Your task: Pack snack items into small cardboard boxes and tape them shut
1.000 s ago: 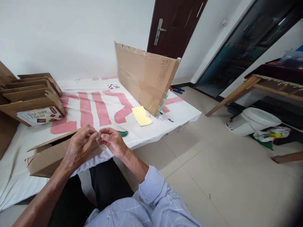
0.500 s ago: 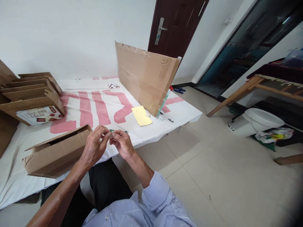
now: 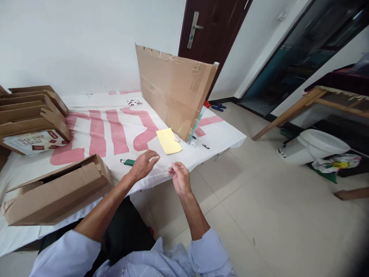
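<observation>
My left hand [image 3: 145, 165] is over the front part of the table, its fingers stretched and loosely bent, with nothing visible in them. Just left of it lies a green box cutter [image 3: 127, 162], partly covered by the hand. My right hand [image 3: 181, 180] is raised at the table's front edge, thumb and fingers pinched together; a tiny pale bit may be at the tips, too small to name. Beyond the hands lies a yellow sheet of paper [image 3: 168, 141]. On the left a cardboard box [image 3: 59, 192] rests on its side with a flap partly raised.
A large cardboard panel [image 3: 175, 88] stands upright on the cloth-covered table [image 3: 121, 140]. At its foot are a small clear roll [image 3: 192, 144] and a black pen [image 3: 203, 143]. Several folded boxes [image 3: 31, 111] stand at left. A white bucket [image 3: 319, 148] sits on the floor.
My hands, which were together at the fingertips, have come apart and moved right, the right hand farther. The green box cutter now shows more fully. The view has shifted slightly.
</observation>
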Demonstrator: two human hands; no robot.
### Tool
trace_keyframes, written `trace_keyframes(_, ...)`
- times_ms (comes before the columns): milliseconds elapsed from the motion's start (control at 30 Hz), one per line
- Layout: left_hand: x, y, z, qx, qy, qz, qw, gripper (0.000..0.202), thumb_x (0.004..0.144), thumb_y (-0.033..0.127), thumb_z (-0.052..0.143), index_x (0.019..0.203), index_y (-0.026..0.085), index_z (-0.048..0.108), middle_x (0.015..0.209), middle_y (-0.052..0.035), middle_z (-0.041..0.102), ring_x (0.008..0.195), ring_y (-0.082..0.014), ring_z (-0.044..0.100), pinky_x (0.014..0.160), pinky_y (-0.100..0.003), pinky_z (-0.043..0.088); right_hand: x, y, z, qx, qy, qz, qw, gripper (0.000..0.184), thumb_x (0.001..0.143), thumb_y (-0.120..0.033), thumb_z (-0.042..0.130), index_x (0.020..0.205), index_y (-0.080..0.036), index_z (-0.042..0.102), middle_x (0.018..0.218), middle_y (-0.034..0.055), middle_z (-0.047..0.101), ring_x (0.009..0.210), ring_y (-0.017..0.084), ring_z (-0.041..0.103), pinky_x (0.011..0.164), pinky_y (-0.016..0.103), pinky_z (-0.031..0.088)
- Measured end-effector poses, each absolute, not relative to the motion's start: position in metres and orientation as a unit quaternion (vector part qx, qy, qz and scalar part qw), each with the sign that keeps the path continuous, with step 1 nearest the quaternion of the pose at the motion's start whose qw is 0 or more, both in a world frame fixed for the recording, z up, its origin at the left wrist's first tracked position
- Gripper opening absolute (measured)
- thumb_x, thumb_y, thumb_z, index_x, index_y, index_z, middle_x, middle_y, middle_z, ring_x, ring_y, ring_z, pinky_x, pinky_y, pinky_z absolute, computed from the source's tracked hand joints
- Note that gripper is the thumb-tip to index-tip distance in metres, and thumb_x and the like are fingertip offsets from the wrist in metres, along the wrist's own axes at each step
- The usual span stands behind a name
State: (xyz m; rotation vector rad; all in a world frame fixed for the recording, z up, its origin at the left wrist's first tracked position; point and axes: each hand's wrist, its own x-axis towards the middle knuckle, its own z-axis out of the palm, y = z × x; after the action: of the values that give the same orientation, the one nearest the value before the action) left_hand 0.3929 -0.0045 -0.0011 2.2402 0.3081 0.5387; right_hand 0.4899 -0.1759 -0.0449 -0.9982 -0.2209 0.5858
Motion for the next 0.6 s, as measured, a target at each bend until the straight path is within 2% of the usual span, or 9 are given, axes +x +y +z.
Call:
trace_keyframes(33,0.410,-0.004,-0.006,0.915,0.110,0.195,0.336,0.044,0.111,0.053,0.050,0.120,0.019,0.077,0.140,-0.0181,0.076,0.130,-0.0335,0.071,0.112,-0.050,0.058,0.501,-0.184,-0.050,-0.499,-0.100,0.245,0.825,0.043,0.067,-0.051,0.099,0.083,-0.022,0.071,0.071,-0.0015,0.069,0.067,0.014,0.060,0.066,0.029,0.051)
trace_keyframes(100,0.441,-0.006,-0.015,0.964,0.097,0.121,0.216,0.041,0.110,0.046,0.055,0.138,0.020,0.070,0.163,-0.0199,0.061,0.152,-0.0372,0.056,0.118,-0.055,0.053,0.523,-0.197,-0.059,-0.557,-0.104,0.182,0.803,0.043,0.069,-0.055,0.095,0.083,-0.022,0.071,0.070,-0.0015,0.068,0.066,0.015,0.060,0.067,0.030,0.051)
trace_keyframes(167,0.463,-0.010,-0.021,0.985,0.095,0.043,0.136,0.041,0.110,0.044,0.057,0.144,0.022,0.064,0.170,-0.0191,0.054,0.159,-0.0380,0.047,0.116,-0.057,0.053,0.545,-0.205,-0.064,-0.613,-0.128,0.123,0.770,0.042,0.071,-0.057,0.091,0.083,-0.022,0.072,0.069,-0.0014,0.068,0.066,0.016,0.059,0.067,0.031,0.050)
trace_keyframes(300,0.471,-0.019,-0.033,0.989,0.103,-0.011,0.104,0.033,0.109,0.043,0.061,0.132,0.021,0.067,0.157,-0.0190,0.062,0.147,-0.0371,0.055,0.112,-0.059,0.054,0.590,-0.199,-0.062,-0.690,-0.217,0.009,0.691,0.033,0.082,-0.054,0.080,0.083,-0.022,0.073,0.075,0.0008,0.069,0.071,0.018,0.060,0.070,0.032,0.051)
trace_keyframes(433,0.452,-0.022,-0.044,0.987,0.130,-0.015,0.093,0.033,0.110,0.043,0.058,0.132,0.019,0.065,0.153,-0.0213,0.060,0.145,-0.0378,0.054,0.110,-0.061,0.053,0.631,-0.170,-0.057,-0.723,-0.327,-0.068,0.605,0.026,0.092,-0.048,0.069,0.086,-0.023,0.074,0.089,0.0049,0.074,0.080,0.021,0.064,0.077,0.033,0.054)
trace_keyframes(600,0.436,-0.027,-0.047,0.986,0.141,-0.012,0.094,0.032,0.111,0.045,0.058,0.131,0.021,0.064,0.150,-0.0186,0.060,0.144,-0.0356,0.054,0.110,-0.059,0.053,0.665,-0.125,-0.060,-0.779,-0.402,-0.117,0.468,0.017,0.097,-0.032,0.065,0.090,-0.022,0.076,0.097,0.0082,0.075,0.077,0.021,0.061,0.080,0.035,0.054)
